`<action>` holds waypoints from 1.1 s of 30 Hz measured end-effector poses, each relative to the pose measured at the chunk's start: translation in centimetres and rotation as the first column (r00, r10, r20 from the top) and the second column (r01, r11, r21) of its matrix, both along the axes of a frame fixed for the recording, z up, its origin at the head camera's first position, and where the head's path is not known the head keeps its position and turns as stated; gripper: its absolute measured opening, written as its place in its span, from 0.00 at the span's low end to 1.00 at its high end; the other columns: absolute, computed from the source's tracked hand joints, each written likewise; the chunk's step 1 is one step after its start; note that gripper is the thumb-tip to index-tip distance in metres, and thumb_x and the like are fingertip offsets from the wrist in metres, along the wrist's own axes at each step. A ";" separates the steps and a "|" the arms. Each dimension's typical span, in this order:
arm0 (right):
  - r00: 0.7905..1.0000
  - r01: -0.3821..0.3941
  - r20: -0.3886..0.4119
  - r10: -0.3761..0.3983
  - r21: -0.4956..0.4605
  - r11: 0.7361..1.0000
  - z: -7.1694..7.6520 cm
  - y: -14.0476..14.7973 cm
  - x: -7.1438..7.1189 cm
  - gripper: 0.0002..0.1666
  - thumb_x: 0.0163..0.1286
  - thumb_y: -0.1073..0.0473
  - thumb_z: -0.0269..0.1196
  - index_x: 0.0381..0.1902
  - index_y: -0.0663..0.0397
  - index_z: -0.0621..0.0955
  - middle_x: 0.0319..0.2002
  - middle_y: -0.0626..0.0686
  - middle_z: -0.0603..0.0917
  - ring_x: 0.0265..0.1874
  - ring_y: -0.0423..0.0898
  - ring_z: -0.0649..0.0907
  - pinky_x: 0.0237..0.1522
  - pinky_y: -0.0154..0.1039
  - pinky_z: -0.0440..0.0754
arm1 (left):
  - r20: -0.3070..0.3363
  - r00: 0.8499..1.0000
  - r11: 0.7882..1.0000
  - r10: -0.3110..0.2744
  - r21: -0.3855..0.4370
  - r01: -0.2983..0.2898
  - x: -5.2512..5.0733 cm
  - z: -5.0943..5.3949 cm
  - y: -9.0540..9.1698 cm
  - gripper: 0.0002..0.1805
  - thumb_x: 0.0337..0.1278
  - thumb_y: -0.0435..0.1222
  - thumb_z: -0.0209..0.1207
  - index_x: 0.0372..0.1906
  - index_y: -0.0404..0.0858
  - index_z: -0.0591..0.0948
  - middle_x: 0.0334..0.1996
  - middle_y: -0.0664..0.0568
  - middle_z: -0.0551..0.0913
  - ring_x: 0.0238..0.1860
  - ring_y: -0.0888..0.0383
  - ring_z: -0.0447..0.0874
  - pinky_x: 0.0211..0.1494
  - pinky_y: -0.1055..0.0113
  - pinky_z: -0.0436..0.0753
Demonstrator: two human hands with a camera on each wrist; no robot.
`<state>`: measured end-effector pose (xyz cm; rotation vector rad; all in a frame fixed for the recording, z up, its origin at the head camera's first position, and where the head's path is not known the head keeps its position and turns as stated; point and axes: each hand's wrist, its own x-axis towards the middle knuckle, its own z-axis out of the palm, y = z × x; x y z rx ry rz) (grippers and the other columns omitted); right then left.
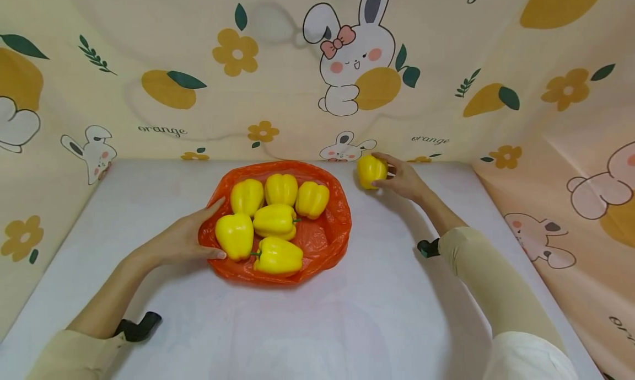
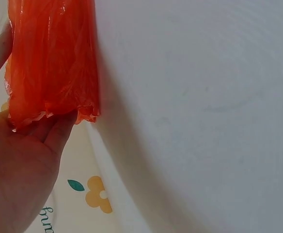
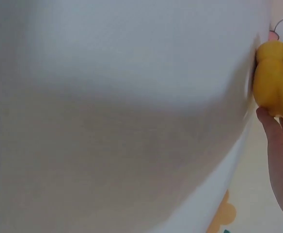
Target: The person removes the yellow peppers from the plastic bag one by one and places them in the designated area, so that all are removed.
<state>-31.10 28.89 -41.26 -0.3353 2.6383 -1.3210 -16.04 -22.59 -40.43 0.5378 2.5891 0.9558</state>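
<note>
A red plastic bag (image 1: 313, 237) with its rim rolled down stands on the table, and several yellow bell peppers (image 1: 274, 221) lie in it. My left hand (image 1: 184, 237) holds the bag's left side, thumb toward the near side and fingers toward the far side. In the left wrist view, part of the left hand (image 2: 23, 165) is hidden by the red plastic (image 2: 54, 63). At the back right, my right hand (image 1: 403, 179) grips a single yellow bell pepper (image 1: 371, 171) between thumb and fingers. That pepper (image 3: 277, 80) shows at the right wrist view's edge, partly cut off.
The white table (image 1: 297, 336) runs back to a cream cloth wall (image 1: 278, 93) printed with rabbits, flowers and oranges. More printed cloth (image 1: 560, 192) stands along the right side. Black wrist mounts (image 1: 140, 327) stick out by the sleeves.
</note>
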 end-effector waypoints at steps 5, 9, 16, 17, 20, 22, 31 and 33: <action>1.000 -0.002 0.031 0.003 -0.048 0.999 -0.1 0.4 -0.1 0.47 0.62 0.62 0.72 0.76 0.44 0.64 0.74 0.56 0.62 0.69 0.61 0.67 0.70 0.56 0.66 | -0.004 1.000 1.000 -0.002 -0.010 0.002 -0.1 0.0 0.0 0.64 0.45 0.56 0.73 0.80 0.43 0.47 0.76 0.35 0.54 0.74 0.35 0.54 0.71 0.37 0.60; 0.998 0.004 0.068 0.002 -0.083 0.997 0.4 0.4 0.2 0.50 0.62 0.64 0.72 0.77 0.45 0.61 0.76 0.55 0.59 0.70 0.61 0.65 0.71 0.56 0.63 | 0.005 1.000 1.000 -0.002 -0.005 0.002 -0.1 -0.1 0.1 0.63 0.45 0.56 0.73 0.81 0.45 0.47 0.76 0.36 0.54 0.74 0.35 0.54 0.71 0.36 0.59; 0.995 0.010 0.098 -0.001 -0.092 0.996 2.6 -0.3 1.7 0.52 0.62 0.65 0.70 0.79 0.51 0.56 0.78 0.57 0.54 0.73 0.62 0.61 0.73 0.56 0.60 | 0.019 1.000 1.000 -0.005 0.008 0.005 -0.2 0.0 0.2 0.63 0.45 0.57 0.73 0.81 0.46 0.46 0.77 0.37 0.53 0.75 0.35 0.52 0.71 0.35 0.58; 0.996 0.013 0.088 -0.004 -0.098 0.995 2.8 -0.4 1.8 0.52 0.63 0.65 0.70 0.78 0.52 0.57 0.78 0.58 0.54 0.73 0.62 0.61 0.73 0.55 0.59 | 0.022 1.000 1.000 -0.003 0.007 0.003 -0.2 0.1 0.2 0.64 0.45 0.57 0.73 0.81 0.46 0.46 0.77 0.37 0.53 0.75 0.35 0.52 0.71 0.35 0.58; 1.000 0.008 0.027 -0.005 -0.095 0.995 3.3 -0.6 1.9 0.50 0.62 0.66 0.70 0.77 0.58 0.58 0.77 0.61 0.56 0.74 0.61 0.59 0.74 0.55 0.57 | 0.026 1.000 1.000 0.003 0.003 -0.003 -0.3 0.2 0.2 0.64 0.45 0.58 0.73 0.81 0.47 0.46 0.77 0.38 0.53 0.75 0.35 0.53 0.71 0.35 0.58; 1.000 0.011 -0.010 -0.012 -0.091 0.996 3.7 -0.8 2.0 0.49 0.62 0.67 0.70 0.76 0.61 0.59 0.76 0.61 0.58 0.75 0.60 0.58 0.75 0.54 0.55 | 0.027 1.000 1.000 0.006 0.006 -0.007 -0.4 0.1 0.2 0.64 0.45 0.58 0.73 0.81 0.47 0.47 0.77 0.38 0.53 0.75 0.35 0.53 0.71 0.35 0.59; 0.998 0.031 -0.054 -0.039 -0.135 0.990 5.1 -2.3 3.1 0.46 0.62 0.69 0.70 0.75 0.60 0.63 0.76 0.57 0.61 0.75 0.53 0.59 0.75 0.49 0.55 | 0.022 1.000 1.000 0.004 0.019 -0.005 -0.1 0.3 0.1 0.63 0.45 0.57 0.73 0.81 0.46 0.47 0.77 0.37 0.54 0.75 0.34 0.52 0.70 0.34 0.58; 0.997 0.005 -0.076 -0.017 -0.149 0.989 5.2 -2.8 3.5 0.45 0.61 0.70 0.70 0.74 0.61 0.64 0.75 0.57 0.63 0.75 0.54 0.60 0.75 0.50 0.55 | 0.027 1.000 1.000 0.006 0.019 -0.007 0.0 0.3 0.1 0.63 0.45 0.57 0.73 0.81 0.46 0.47 0.77 0.37 0.54 0.75 0.34 0.52 0.70 0.33 0.58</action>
